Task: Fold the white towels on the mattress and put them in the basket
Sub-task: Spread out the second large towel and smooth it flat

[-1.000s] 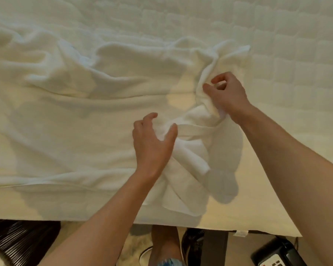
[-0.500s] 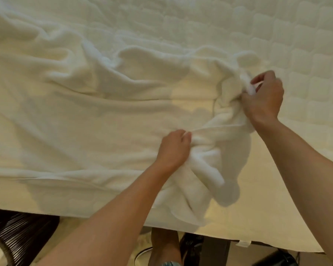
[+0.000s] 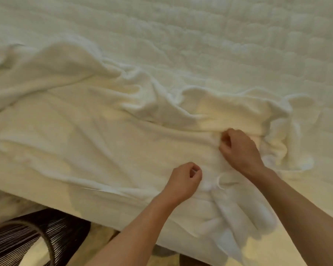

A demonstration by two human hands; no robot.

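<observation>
Quilted mattress (image 3: 238, 45) carries a rumpled white towel (image 3: 104, 141), long axis left–right, most of it lying left of my hands. A dark woven basket (image 3: 27, 239) sits below the near-left edge. My right hand (image 3: 238, 148), farther in, curls into bunched cloth. My left hand (image 3: 185, 179), at the near hem, pinches a fold.

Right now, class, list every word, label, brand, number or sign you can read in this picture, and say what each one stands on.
There is no readable text anywhere in this view.
white towel: plain, no label or tag showing.
mattress: quilted surface, no brand mark showing.
basket: dark and woven, only partly in view, no sign on the part that shows.
</observation>
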